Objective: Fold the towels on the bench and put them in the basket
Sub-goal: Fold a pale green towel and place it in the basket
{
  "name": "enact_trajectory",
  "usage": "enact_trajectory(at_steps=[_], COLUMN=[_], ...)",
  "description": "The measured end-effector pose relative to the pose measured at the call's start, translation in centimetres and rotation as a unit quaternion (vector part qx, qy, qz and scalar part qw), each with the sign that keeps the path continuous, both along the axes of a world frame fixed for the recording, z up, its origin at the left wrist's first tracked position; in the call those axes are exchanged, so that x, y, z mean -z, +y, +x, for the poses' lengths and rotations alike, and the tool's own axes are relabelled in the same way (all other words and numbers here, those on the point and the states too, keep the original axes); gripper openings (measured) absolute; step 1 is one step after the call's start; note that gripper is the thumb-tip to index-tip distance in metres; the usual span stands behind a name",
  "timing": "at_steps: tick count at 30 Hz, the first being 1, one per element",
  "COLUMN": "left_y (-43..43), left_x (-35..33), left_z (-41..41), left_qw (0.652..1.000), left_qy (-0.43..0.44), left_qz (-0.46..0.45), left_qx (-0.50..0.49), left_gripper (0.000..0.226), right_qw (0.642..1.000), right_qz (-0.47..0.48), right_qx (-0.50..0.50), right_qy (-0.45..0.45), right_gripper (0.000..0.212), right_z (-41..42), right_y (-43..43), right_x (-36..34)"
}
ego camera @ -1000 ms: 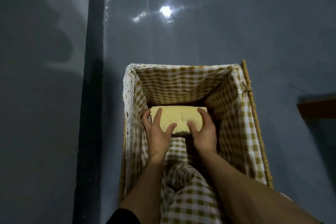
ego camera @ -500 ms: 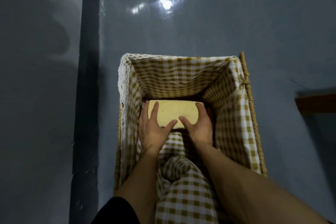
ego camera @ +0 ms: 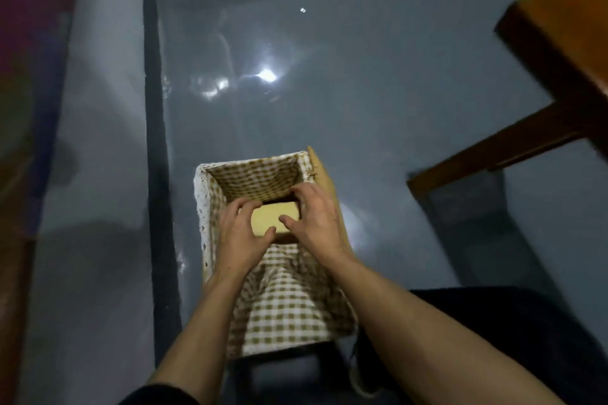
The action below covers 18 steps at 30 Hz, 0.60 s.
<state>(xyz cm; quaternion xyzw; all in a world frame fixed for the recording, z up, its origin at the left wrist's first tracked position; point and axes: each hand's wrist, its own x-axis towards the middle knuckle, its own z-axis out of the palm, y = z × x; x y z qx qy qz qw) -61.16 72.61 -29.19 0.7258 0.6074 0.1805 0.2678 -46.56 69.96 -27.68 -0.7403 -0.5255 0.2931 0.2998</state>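
While gripping the folded yellow towel [ego camera: 274, 219] at both ends, holding it low inside the gingham-lined wicker basket [ego camera: 201, 207], toward the 12 o'clock end. Left hand [ego camera: 238, 235] wrapped on the 9 o'clock end with fingers over the far edge and thumb on top; right hand [ego camera: 319, 222] same at 3 o'clock. Cannot tell whether touching the basket bottom or just above it. Seeing no other towel inside, only checked liner [ego camera: 283, 306] bunched toward 6 o'clock. Judging progress: one towel folded, placement nearly done; left to do: let go, pull out. Catching only a blurred corner of the wooden bench [ego camera: 559, 49] at 2 o'clock, well apart from the basket, so cannot count remaining towels. Glossy grey floor [ego camera: 394, 108] all round.
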Motion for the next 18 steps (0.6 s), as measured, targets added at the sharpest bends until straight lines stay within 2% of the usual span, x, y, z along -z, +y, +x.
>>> enact_trajectory(at_steps=[3, 7, 10, 14, 18], left_y=[-4.3, -10.4, -15.6, -24.1, -34.4], left_x=[-5.3, -11.7, -16.3, -20.6, -22.6], left_z=[3.6, 11.5, 18.9, 28.1, 36.5], left_qw=[0.998, 0.983, 0.962, 0.923, 0.855], left_qy=[-0.033, -0.09, -0.1, -0.113, -0.084], left_qz=[0.043, 0.078, 0.107, 0.112, 0.121], left_qx=[0.043, 0.139, 0.23, 0.349, 0.497], left_gripper=[0.048, 0.051, 0.054, 0.056, 0.058], right_qw=[0.998, 0.982, 0.965, 0.926, 0.872], right_qz=[0.051, 0.12, 0.123, 0.108, 0.068], right_qx=[0.024, 0.126, 0.198, 0.317, 0.439], right_qy=[-0.024, -0.077, -0.119, -0.174, -0.207], right_gripper=[0.048, 0.049, 0.052, 0.056, 0.057], right_z=[4.0, 11.9, 17.9, 25.2, 30.4], right_y=[-5.7, -15.3, -23.9, -37.0, -52.4], right_x=[-6.2, -13.5, -17.9, -21.0, -22.1])
